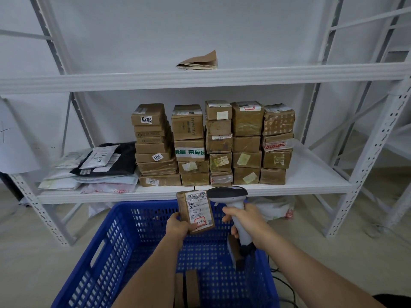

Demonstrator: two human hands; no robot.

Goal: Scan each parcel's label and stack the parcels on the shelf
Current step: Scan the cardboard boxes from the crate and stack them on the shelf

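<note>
Left hand [178, 225] grips one parcel [195, 211], label up, over the crate [106, 247]. Right hand [242, 221] grips one scanner [229, 196] just right of it. Five stacks [213, 143] on the shelf [311, 176] beyond the fingers.

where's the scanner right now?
Head view, lower centre-right: the scanner is gripped in the right hand, above the blue crate, its head just right of the parcel held in the left hand.

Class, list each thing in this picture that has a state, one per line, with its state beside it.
Left hand: holds parcel.
Right hand: grips scanner.
Parcel: upright, label facing the camera.
Scanner: raised, head beside the parcel.
Basket: some parcels left inside.
Shelf: boxes stacked in five columns.
</note>
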